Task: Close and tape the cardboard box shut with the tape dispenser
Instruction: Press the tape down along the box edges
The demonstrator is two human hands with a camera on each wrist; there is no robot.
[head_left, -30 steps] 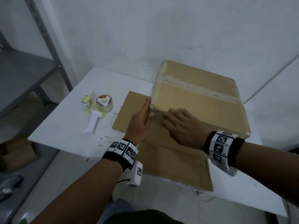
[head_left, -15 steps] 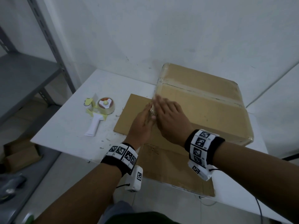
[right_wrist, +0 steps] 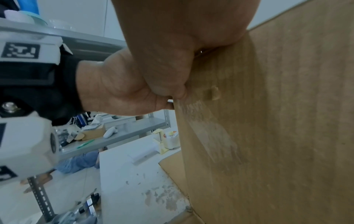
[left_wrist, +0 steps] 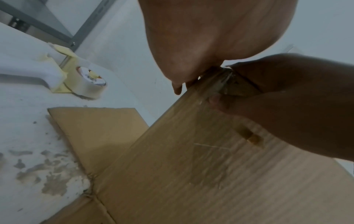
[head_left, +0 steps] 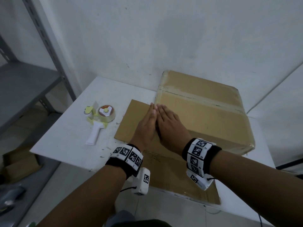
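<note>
A closed cardboard box [head_left: 205, 115] stands on the white table [head_left: 65, 141], a strip of tape running along its top seam. Both my hands meet at its near-left upright corner. My left hand [head_left: 147, 125] lies flat with straight fingers against the box's left side. Pressed flat beside it on the near face, fingers straight, is my right hand [head_left: 170, 126]. The left wrist view shows shiny tape [left_wrist: 220, 81] wrapped over that corner under the fingers. The tape dispenser [head_left: 101, 118], white-handled with a clear roll, lies on the table to the left, untouched.
Two loose cardboard flaps lie flat on the table: one [head_left: 131, 118] left of the box, one [head_left: 172, 177] hanging over the near edge. A grey metal shelf [head_left: 24, 82] stands at the left. A small carton [head_left: 19, 163] sits on the floor below it.
My right hand slid left along the near face to the corner and now lies beside the left hand. My left hand stayed at the corner, its fingers straighter.
</note>
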